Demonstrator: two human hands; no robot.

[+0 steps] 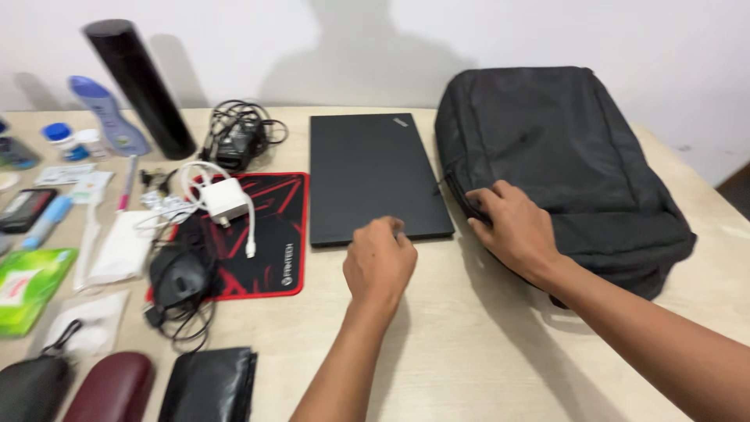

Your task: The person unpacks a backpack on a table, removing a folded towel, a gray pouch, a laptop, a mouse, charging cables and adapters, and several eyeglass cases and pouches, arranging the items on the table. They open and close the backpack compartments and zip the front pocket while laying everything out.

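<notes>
**deskwatcher:** Pale wood surface (469, 344) against a white wall, loads of stuff spread out. Closed black laptop (376, 178) lies flat in the middle, black backpack (562, 156) lying just to its right.

**bagfan22:** what are the hands doing?

**deskwatcher:** Left hand (379, 262) is at the laptop's near edge, fingers curled over it and touching it. Can't tell if it actually has a grip or is only resting there. Right hand (512, 227) is on the backpack's left side, fingertips pressed in at the zipper seam, fingers loosely bent, not closed around anything I can make out. The two hands are apart, with the laptop's near right corner between them.

**bagfan22:** and the left side?

**deskwatcher:** Red-and-black mouse pad (269, 227) touching the laptop's left edge, white charger (225, 199) with cable and a black mouse (178, 275) on it. Tall black cylinder (141, 86) at the back, a black power brick (238, 137) with coiled cord beside it.
</notes>
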